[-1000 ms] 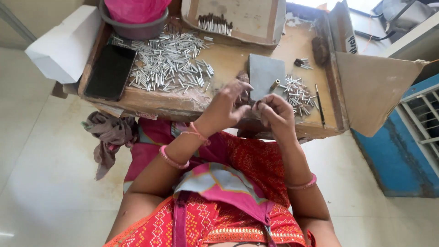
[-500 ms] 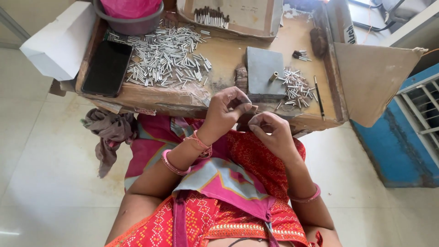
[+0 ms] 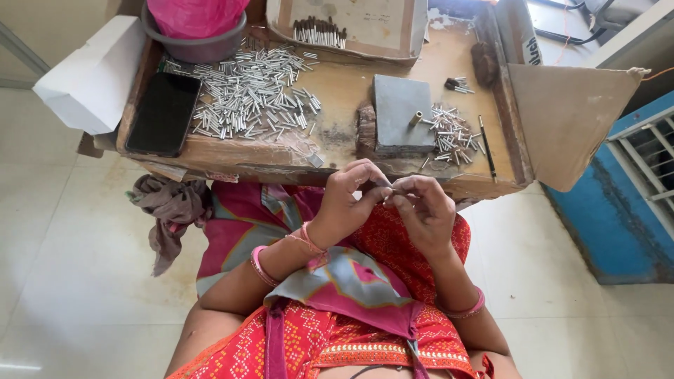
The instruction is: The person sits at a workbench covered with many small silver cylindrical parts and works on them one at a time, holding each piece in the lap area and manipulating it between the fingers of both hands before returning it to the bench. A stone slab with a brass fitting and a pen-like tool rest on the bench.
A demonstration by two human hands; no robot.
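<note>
The counter (image 3: 330, 151) in front of me is a worn wooden tray w/ cardboard sides. Top left sits a grey bowl (image 3: 193, 48) w/ a pink bag inside; a white box (image 3: 91, 74) hangs off the left edge. A black phone (image 3: 163, 114) lies flat beside the big heap of small metal tubes (image 3: 253, 95). Mid-counter is a grey block (image 3: 401, 112) w/ one brass-looking piece standing at its right edge, and just right of it a smaller pile of tubes (image 3: 453, 133) plus a thin dark stick (image 3: 486, 145).

My left hand (image 3: 347, 203) and right hand (image 3: 425, 210) meet over my lap, just below the counter's front edge. Both are closed in a pinch on one small tube (image 3: 392, 190), fingertips touching round it; it's mostly hidden, so I can't tell its details.

Step in hand, I'd judge: working one piece betw. the fingers, fitting or checking it. Next move prob. calls for a steady pinch and fine alignment, not force, as the piece is tiny and would drop into my lap easily.
</note>
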